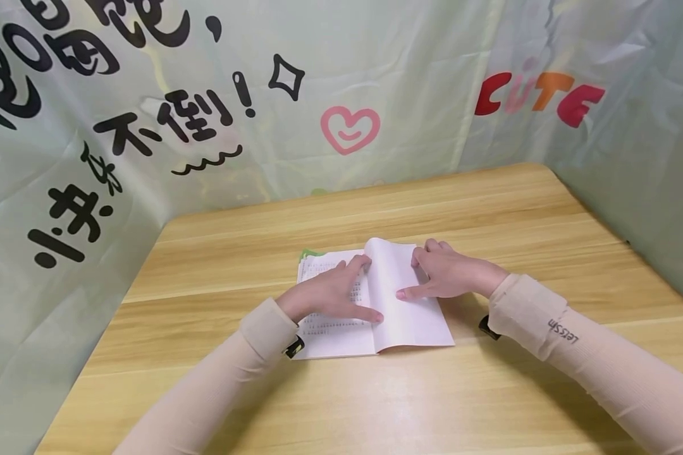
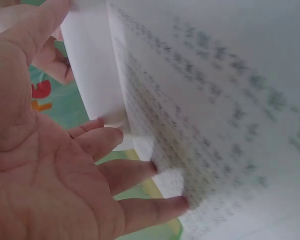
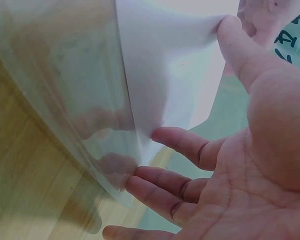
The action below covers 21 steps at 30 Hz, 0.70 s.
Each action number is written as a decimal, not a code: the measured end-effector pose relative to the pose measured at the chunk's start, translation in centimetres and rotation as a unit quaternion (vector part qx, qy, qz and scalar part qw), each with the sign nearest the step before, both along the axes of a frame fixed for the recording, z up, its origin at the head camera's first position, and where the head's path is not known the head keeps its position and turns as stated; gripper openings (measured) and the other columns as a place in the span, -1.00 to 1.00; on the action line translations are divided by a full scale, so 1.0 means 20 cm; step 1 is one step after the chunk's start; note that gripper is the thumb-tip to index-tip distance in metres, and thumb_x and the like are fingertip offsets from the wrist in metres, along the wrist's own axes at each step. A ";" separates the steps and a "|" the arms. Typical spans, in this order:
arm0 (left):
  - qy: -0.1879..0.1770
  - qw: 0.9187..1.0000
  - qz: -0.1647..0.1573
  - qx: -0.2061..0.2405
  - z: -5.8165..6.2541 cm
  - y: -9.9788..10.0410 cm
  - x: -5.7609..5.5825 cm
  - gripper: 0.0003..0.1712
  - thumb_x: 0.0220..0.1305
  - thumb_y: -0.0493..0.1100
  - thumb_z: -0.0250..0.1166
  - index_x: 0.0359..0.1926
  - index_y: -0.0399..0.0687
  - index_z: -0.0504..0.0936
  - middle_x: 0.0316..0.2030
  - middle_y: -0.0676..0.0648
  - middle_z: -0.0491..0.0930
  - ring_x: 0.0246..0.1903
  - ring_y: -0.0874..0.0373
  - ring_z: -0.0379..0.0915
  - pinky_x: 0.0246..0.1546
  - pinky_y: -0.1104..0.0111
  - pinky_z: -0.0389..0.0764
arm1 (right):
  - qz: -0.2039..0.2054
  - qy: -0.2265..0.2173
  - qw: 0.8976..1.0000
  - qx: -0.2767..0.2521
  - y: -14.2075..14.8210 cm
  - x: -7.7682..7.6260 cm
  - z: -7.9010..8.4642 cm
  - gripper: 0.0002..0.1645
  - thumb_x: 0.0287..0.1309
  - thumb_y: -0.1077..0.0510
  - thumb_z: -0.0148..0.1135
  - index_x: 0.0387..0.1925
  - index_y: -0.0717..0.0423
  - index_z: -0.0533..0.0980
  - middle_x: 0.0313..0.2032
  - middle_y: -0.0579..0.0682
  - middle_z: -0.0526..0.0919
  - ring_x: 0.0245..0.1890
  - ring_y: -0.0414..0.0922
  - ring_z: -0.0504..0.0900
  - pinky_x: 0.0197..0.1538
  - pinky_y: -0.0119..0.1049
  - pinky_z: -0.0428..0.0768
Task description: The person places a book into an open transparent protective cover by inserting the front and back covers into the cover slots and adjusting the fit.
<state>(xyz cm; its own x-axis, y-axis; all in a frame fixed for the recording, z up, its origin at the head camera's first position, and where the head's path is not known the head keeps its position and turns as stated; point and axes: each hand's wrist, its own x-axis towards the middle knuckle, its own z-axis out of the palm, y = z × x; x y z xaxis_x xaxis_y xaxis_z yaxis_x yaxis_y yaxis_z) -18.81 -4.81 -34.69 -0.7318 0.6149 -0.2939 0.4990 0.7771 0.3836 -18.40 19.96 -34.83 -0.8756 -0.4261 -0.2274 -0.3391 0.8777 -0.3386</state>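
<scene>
A book (image 1: 336,344) lies open on the wooden table, with printed text on its left page and a blank right page (image 1: 418,328) that bulges near the spine. My left hand (image 1: 332,296) lies over the left page with fingers spread, thumb and index finger reaching the fold. On the blank page rests my right hand (image 1: 452,273), its thumb toward the middle and its fingers at the outer upper edge. The right wrist view shows extended fingertips (image 3: 162,134) touching the white sheet, beside a glossy, reflective sheet (image 3: 75,75). Both palms are uncovered in the wrist views.
The wooden table (image 1: 250,253) reaches back to a pale printed cloth (image 1: 421,76) that hangs behind it and at the sides. A green corner (image 1: 310,253) shows under the book's upper left. Dark wrist devices (image 1: 294,347) peek out below both sleeves.
</scene>
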 end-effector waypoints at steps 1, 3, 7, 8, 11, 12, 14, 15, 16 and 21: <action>0.001 1.000 -0.001 -0.003 0.00 0.00 0.00 0.28 -0.12 0.52 0.28 0.48 0.06 -0.07 0.28 -0.12 0.28 0.18 0.02 0.26 0.10 0.16 0.37 | 0.001 0.001 1.000 -0.001 0.00 0.00 0.00 -0.03 -0.09 -0.55 0.17 0.00 0.20 0.42 -0.20 0.08 0.37 -0.14 0.03 0.32 -0.14 -0.09 0.41; 0.003 1.000 -0.004 -0.006 -0.01 -0.01 0.00 0.27 -0.09 0.52 0.27 0.49 0.08 -0.08 0.32 -0.10 0.23 0.25 -0.02 0.19 0.15 0.10 0.32 | 0.002 0.001 1.000 -0.003 0.00 0.00 0.00 -0.03 -0.08 -0.54 0.17 0.01 0.21 0.42 -0.20 0.08 0.37 -0.14 0.03 0.32 -0.14 -0.08 0.41; 0.006 1.000 -0.003 -0.006 -0.02 -0.02 0.00 0.28 -0.08 0.51 0.27 0.51 0.11 -0.12 0.38 -0.10 0.15 0.34 -0.10 0.03 0.20 0.00 0.23 | 0.003 0.000 1.000 -0.004 0.00 0.00 0.01 -0.05 -0.06 -0.52 0.19 0.01 0.22 0.42 -0.21 0.07 0.37 -0.14 0.03 0.32 -0.13 -0.08 0.41; 0.007 1.000 -0.004 -0.004 -0.02 -0.01 0.00 0.29 -0.07 0.51 0.27 0.52 0.11 -0.13 0.39 -0.10 0.14 0.35 -0.11 0.01 0.20 0.00 0.22 | 0.003 0.000 1.000 -0.004 0.00 0.00 0.01 -0.05 -0.06 -0.52 0.19 0.00 0.22 0.42 -0.21 0.07 0.37 -0.14 0.03 0.32 -0.13 -0.08 0.41; 0.010 1.000 -0.005 -0.001 -0.02 -0.01 0.01 0.31 -0.07 0.50 0.28 0.53 0.09 -0.16 0.43 -0.09 0.06 0.37 -0.15 -0.07 0.21 -0.01 0.20 | 0.003 0.001 1.000 -0.003 0.00 0.00 0.01 -0.05 -0.06 -0.52 0.19 0.00 0.22 0.43 -0.21 0.07 0.37 -0.13 0.03 0.32 -0.13 -0.07 0.41; 0.010 1.000 -0.006 -0.002 -0.02 -0.01 0.01 0.32 -0.07 0.50 0.27 0.54 0.08 -0.18 0.45 -0.09 0.02 0.38 -0.17 -0.10 0.22 -0.01 0.19 | 0.003 0.001 1.000 -0.002 0.00 0.00 0.01 -0.05 -0.06 -0.52 0.19 0.01 0.22 0.43 -0.20 0.08 0.37 -0.13 0.04 0.32 -0.12 -0.07 0.41; 0.010 1.000 -0.008 -0.006 -0.02 0.00 0.01 0.33 -0.05 0.50 0.26 0.55 0.07 -0.21 0.47 -0.07 -0.06 0.38 -0.19 -0.14 0.24 -0.01 0.14 | 0.002 0.003 1.000 -0.001 0.00 0.00 0.00 -0.05 -0.06 -0.52 0.19 0.01 0.22 0.43 -0.19 0.08 0.37 -0.13 0.04 0.33 -0.11 -0.06 0.41; 0.009 1.000 -0.009 -0.008 -0.01 0.00 0.01 0.34 -0.05 0.50 0.26 0.55 0.07 -0.22 0.48 -0.07 -0.08 0.38 -0.20 -0.16 0.25 -0.01 0.12 | 0.003 0.003 1.000 -0.001 0.00 0.00 0.00 -0.04 -0.06 -0.52 0.19 0.01 0.22 0.43 -0.19 0.09 0.37 -0.12 0.05 0.33 -0.11 -0.06 0.41; 0.009 1.000 -0.011 -0.011 -0.01 0.00 0.00 0.34 -0.04 0.50 0.25 0.55 0.06 -0.23 0.48 -0.07 -0.12 0.39 -0.22 -0.18 0.26 -0.01 0.10 | 0.003 0.003 1.000 -0.001 0.00 0.00 0.00 -0.04 -0.06 -0.53 0.19 0.01 0.22 0.43 -0.18 0.09 0.37 -0.12 0.05 0.33 -0.10 -0.05 0.41; 0.010 1.000 -0.022 -0.019 -0.01 0.00 -0.01 0.30 0.01 0.51 0.20 0.55 0.08 -0.25 0.48 -0.12 -0.16 0.39 -0.23 -0.20 0.30 0.05 0.03 | 0.004 0.003 1.000 0.001 0.00 -0.01 0.00 -0.03 -0.07 -0.54 0.18 0.01 0.22 0.43 -0.16 0.10 0.38 -0.11 0.06 0.33 -0.09 -0.04 0.42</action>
<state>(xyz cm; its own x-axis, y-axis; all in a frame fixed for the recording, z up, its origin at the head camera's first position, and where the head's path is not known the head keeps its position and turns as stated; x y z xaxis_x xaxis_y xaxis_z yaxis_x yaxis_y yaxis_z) -19.02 -4.88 -34.84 -0.7105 0.6349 -0.3035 0.5398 0.7684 0.3438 -18.54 20.02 -34.78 -0.8733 -0.4333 -0.2228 -0.3489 0.8753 -0.3348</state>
